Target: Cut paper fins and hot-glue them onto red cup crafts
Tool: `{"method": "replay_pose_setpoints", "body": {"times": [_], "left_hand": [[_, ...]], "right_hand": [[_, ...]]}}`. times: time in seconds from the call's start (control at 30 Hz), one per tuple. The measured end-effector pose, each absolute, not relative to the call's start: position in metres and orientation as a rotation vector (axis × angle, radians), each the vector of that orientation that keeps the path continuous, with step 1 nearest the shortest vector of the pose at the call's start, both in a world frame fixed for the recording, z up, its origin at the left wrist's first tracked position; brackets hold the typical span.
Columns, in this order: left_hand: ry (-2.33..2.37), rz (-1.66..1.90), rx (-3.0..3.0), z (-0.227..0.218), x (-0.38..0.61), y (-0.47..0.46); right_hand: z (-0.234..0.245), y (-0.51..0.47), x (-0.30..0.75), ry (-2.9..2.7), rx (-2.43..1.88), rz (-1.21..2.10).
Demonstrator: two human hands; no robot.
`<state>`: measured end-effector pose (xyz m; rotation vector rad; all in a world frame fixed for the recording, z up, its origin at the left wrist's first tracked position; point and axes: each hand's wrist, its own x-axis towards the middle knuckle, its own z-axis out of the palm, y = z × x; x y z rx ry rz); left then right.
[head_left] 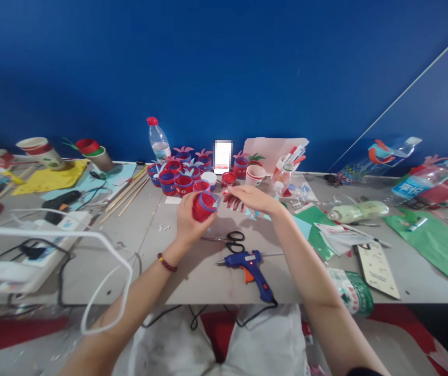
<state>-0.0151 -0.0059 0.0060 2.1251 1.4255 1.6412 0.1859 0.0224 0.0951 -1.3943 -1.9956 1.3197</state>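
Red cup near frame centre, clasped in left hand, mouth up, axis leaning slightly right. Right hand just right of cup, fingers bent; cannot tell whether pinching anything.

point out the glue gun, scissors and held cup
glue gun [255, 264]: head view, on its blue body
scissors [230, 242]: head view, on the black part where the handles meet
held cup [199, 212]: head view, on its red outer wall
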Motion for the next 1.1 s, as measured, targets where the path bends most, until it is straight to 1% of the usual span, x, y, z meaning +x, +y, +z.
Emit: {"method": "replay_pose_setpoints", "body": {"times": [0.13,0.23,0.67,1.1], "left_hand": [[1.313,1.530,1.712,0.001,-0.015,0.000],[1.198,1.450,1.468,-0.004,-0.014,0.002],[1.066,1.295,1.507,-0.002,-0.014,-0.003],[1.102,1.253,1.649,-0.004,-0.012,-0.005]], "right_hand": [[0.096,0.020,0.193,-2.139,-1.242,0.961],[0.094,0.018,0.191,-2.243,-1.045,0.827],[0.086,0.019,0.175,-2.366,-1.026,0.864],[0.089,0.016,0.177,-2.396,-1.060,0.846]]}}
